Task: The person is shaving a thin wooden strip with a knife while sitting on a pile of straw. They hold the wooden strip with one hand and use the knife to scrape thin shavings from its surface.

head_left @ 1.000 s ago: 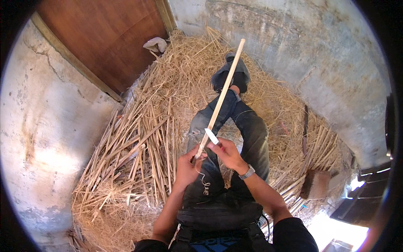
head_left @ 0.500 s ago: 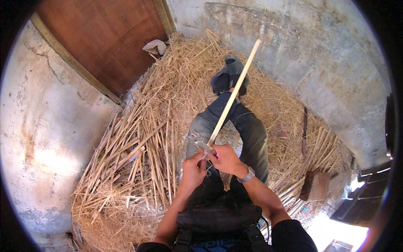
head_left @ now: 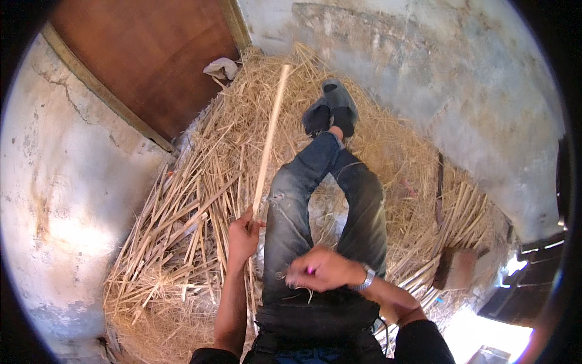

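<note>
My left hand (head_left: 244,238) is closed around the lower part of a long pale wooden strip (head_left: 271,134), left of my knee. The strip slants up and away over the straw, its far end near the wall. Over my lap, my right hand (head_left: 327,269) is curled and smeared by motion. A small pink part of the knife (head_left: 311,270) shows between its fingers; the blade is too blurred to make out. A thin curled shaving (head_left: 310,295) hangs just under this hand. A metal watch sits on my right wrist.
Straw (head_left: 285,91) covers the floor around my jeans-clad legs and dark shoes (head_left: 330,109). Many loose strips (head_left: 194,230) lie piled at the left, more at the right near a brick (head_left: 456,268). Worn walls (head_left: 424,67) and a brown door panel (head_left: 145,60) enclose the spot.
The hands have parted. My left hand moved left with the strip, which swung left off my legs. My right hand drew back toward my lap with the knife.
</note>
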